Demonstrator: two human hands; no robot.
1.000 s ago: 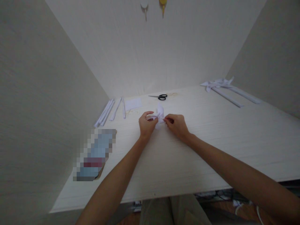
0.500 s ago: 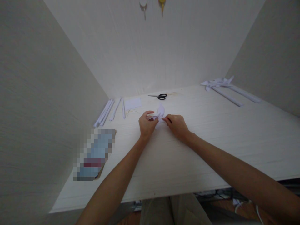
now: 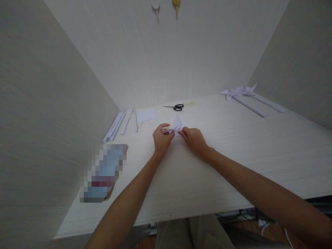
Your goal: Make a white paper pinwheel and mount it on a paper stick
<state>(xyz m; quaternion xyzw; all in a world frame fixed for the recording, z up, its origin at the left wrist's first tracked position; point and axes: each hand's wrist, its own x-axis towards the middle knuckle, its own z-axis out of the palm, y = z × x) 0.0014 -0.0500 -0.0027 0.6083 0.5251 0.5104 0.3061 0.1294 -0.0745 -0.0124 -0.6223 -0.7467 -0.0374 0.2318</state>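
Note:
Between my hands, over the middle of the white table (image 3: 223,166), is a small folded piece of white paper (image 3: 177,122) with a pointed flap standing up. My left hand (image 3: 163,137) pinches its left side between thumb and fingers, the index finger curled above. On the right side, my right hand (image 3: 193,138) grips the lower edge with thumb and forefinger pressed together. The fingers hide much of the paper's lower part. Just beyond lie black-handled scissors (image 3: 177,107), blades pointing left.
Rolled white paper sticks (image 3: 116,126) and a flat white sheet (image 3: 146,116) lie at the back left, with thin pale strands (image 3: 145,125) by the sheet. A pixelated flat object (image 3: 106,173) rests front left. Folded paper pinwheel-like pieces with sticks (image 3: 241,91) lie back right. Two hooks hang on the wall.
My right hand's fingers have closed in slightly on the paper's right side. The left hand keeps its pinch. The whole view has shifted a little.

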